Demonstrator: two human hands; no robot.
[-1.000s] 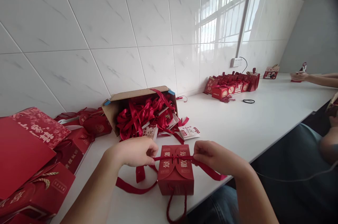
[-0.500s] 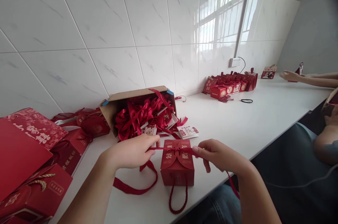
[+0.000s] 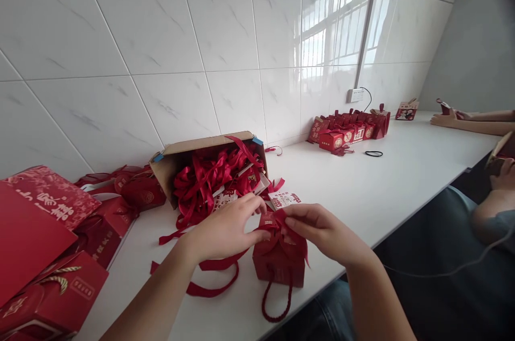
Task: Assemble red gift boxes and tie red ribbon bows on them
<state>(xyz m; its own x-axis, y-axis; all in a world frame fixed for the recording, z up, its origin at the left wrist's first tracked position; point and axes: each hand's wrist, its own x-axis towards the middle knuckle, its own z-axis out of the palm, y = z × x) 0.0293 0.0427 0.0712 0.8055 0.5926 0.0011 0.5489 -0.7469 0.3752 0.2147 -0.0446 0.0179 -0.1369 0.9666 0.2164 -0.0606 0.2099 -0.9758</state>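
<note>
A red gift box (image 3: 279, 266) with gold lettering stands on the white table, its braided cord handle (image 3: 277, 306) lying toward me. A red ribbon (image 3: 219, 264) crosses its top and trails in curves to the left. My right hand (image 3: 332, 234) pinches a folded part of the ribbon above the box's right side. At the left of the box top, my left hand (image 3: 231, 228) has thumb and fingers apart, the thumb touching near the ribbon's crossing. Fingers partly hide the crossing.
An open cardboard box (image 3: 205, 142) of red ribbons and tags lies behind. Red bags and boxes (image 3: 94, 242) crowd the left. A row of red boxes (image 3: 350, 132) stands by the wall, near a black band (image 3: 374, 153). Other people's hands (image 3: 446, 118) are at the far right.
The ribbon, stretched straight across the box before, is now slack and folded. My right hand has moved inward over the box. My left hand has moved right and its fingers have parted.
</note>
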